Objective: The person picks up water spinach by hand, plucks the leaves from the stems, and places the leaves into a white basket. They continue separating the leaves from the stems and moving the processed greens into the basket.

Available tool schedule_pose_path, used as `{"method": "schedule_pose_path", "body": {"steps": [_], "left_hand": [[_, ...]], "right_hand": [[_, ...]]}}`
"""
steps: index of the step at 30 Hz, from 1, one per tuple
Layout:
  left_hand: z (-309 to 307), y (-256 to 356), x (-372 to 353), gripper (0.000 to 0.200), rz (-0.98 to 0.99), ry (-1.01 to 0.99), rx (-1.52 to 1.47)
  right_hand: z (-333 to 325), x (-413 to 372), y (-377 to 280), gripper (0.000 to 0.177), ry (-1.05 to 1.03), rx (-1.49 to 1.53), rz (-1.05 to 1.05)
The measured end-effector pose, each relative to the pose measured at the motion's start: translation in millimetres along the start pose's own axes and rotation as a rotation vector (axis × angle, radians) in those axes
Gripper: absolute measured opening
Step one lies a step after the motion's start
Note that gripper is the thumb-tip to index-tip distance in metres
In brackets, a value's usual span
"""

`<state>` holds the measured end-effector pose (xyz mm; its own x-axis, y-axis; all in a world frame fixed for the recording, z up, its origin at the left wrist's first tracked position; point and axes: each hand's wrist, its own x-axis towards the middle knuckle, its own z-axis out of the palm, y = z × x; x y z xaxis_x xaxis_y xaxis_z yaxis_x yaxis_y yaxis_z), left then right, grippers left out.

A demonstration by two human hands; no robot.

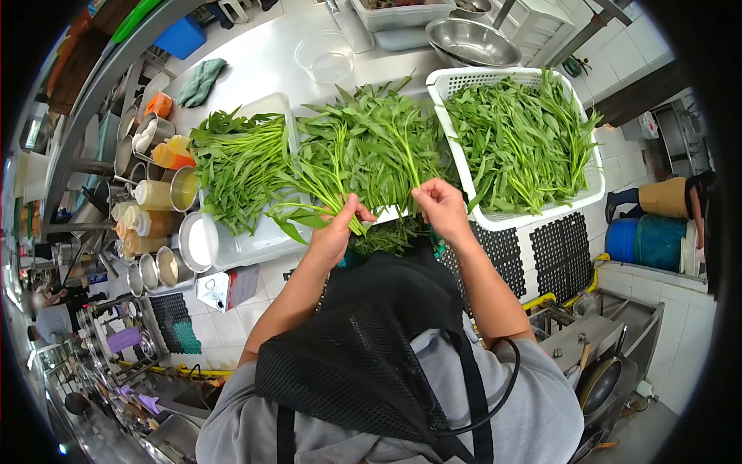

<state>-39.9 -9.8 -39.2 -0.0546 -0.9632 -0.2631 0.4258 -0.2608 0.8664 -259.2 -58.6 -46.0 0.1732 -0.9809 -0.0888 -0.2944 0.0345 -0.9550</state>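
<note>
My left hand (334,232) is closed around a small bunch of water spinach (328,179), its stem ends poking out below the fingers. With thumb and forefinger pinched, my right hand (446,209) grips a water spinach stem (407,155) at the front of the middle heap. That heap of water spinach (363,127) lies between two containers; what it rests on is mostly hidden. To the left, more long-stemmed greens (246,158) lie in a clear plastic tub (232,249). On the right stands a white slotted basket (464,172) full of leafy pieces (518,139).
Behind the greens, the steel table (251,54) carries a clear round bowl (323,56), a green cloth (202,82) and a metal bowl (473,40). Sauce bottles (174,151) and small metal pots line the left. A person (668,199) stands far right beside blue drums (648,243).
</note>
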Motion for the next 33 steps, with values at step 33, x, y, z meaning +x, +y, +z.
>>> {"method": "schedule_pose_path", "body": {"steps": [33], "left_hand": [[8,8,-12,0.026,-0.033,0.149,-0.069]], "right_hand": [[24,-20,-27,0.022,0.003,-0.122,-0.1]]}}
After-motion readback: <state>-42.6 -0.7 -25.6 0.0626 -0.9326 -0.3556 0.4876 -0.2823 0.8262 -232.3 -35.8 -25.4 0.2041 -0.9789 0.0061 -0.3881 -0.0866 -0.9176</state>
